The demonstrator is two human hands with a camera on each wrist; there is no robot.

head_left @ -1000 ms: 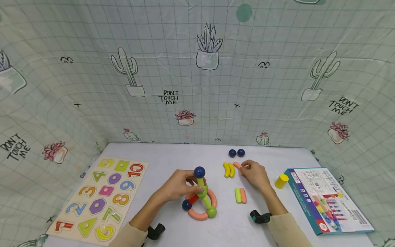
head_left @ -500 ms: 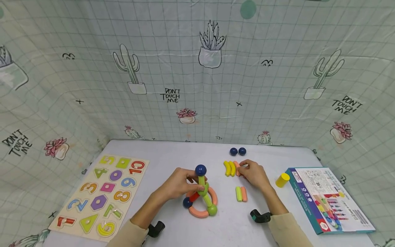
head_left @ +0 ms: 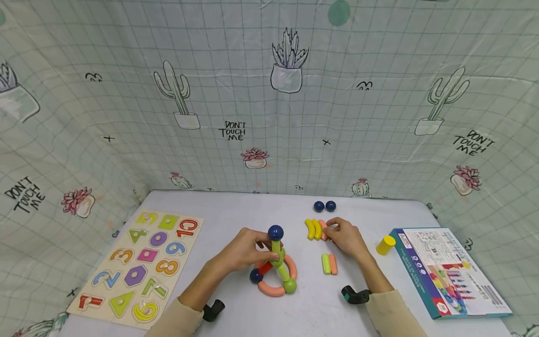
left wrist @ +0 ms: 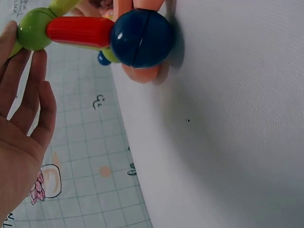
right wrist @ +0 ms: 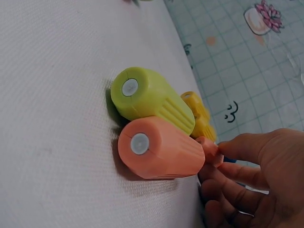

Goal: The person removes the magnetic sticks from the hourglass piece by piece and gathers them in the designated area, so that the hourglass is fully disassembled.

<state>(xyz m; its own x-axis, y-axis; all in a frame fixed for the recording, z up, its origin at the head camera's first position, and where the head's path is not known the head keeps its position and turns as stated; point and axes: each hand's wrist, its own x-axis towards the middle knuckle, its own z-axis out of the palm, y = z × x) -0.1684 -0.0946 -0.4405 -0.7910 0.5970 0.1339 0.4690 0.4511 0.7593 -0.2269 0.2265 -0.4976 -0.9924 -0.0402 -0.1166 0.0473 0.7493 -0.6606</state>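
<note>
My left hand (head_left: 244,250) holds a magnetic ball-and-stick structure by its green middle ball (left wrist: 34,29), thumb and fingers around it. A green stick rises from there to a blue ball (head_left: 275,232) on top. Below, a red stick (left wrist: 80,31) runs to another blue ball (left wrist: 142,39), and a green stick leads to a green ball (head_left: 290,285); orange curved sticks (head_left: 271,291) form a ring at the base. My right hand (head_left: 347,238) pinches an orange curved stick (right wrist: 210,151) between thumb and fingers, beside two yellow curved sticks (head_left: 313,229) on the table.
Short straight sticks, one green (head_left: 326,264) and one orange (head_left: 333,264), lie side by side nearer me. Two blue balls (head_left: 324,206) sit at the back. Rightward are a yellow cylinder (head_left: 385,245) and a toy box (head_left: 455,271); a number puzzle board (head_left: 139,267) lies left.
My right hand has turned the orange curved stick from a slant to lie alongside the yellow ones. My left hand keeps its hold on the structure. The head view has shifted slightly.
</note>
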